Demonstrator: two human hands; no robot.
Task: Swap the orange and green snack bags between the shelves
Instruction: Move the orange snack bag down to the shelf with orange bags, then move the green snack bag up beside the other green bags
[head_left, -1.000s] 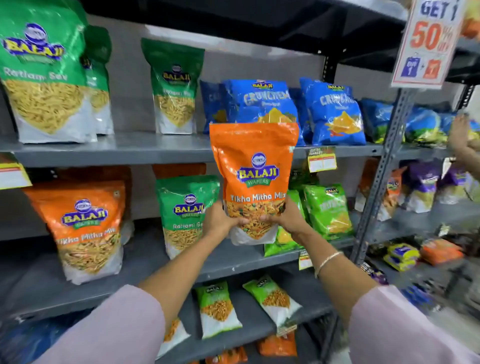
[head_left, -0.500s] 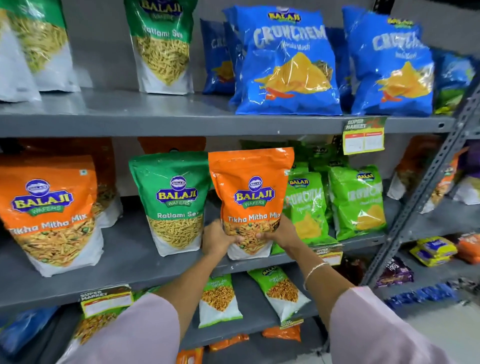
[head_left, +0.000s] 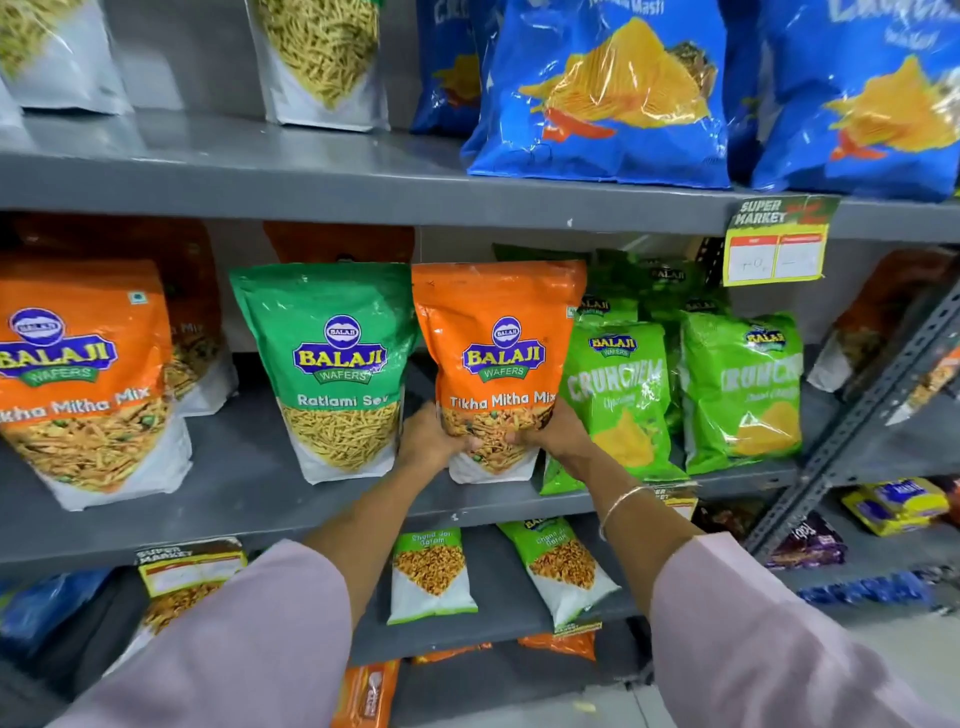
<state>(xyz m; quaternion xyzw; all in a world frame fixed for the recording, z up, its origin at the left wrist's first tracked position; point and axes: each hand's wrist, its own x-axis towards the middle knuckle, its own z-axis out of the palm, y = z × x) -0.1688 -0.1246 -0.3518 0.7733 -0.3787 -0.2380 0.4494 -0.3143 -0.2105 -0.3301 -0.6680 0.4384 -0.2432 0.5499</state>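
Two hands clamp one orange snack bag at its lower corners: the left hand curls around the bottom left edge, the right hand around the bottom right, fingers folded tight over the clear window showing the mix. The bag stands upright with its base on the middle shelf, just beside a green snack bag labelled Ratlami Sev on its left and touching light-green Crunchem packets on its right. A thin bracelet circles the right wrist; pale pink sleeves fill the lower corners of the view. Farther left, another orange bag stands on the same shelf, its left edge cut off. More orange bags behind are largely hidden in shadow. On the upper shelf, blue chip bags and two Sev pouches are cropped at the top. A yellow price tag hangs from that shelf's edge, its writing too faint to read. The lower shelf holds small packets, partly blocked by the forearms.
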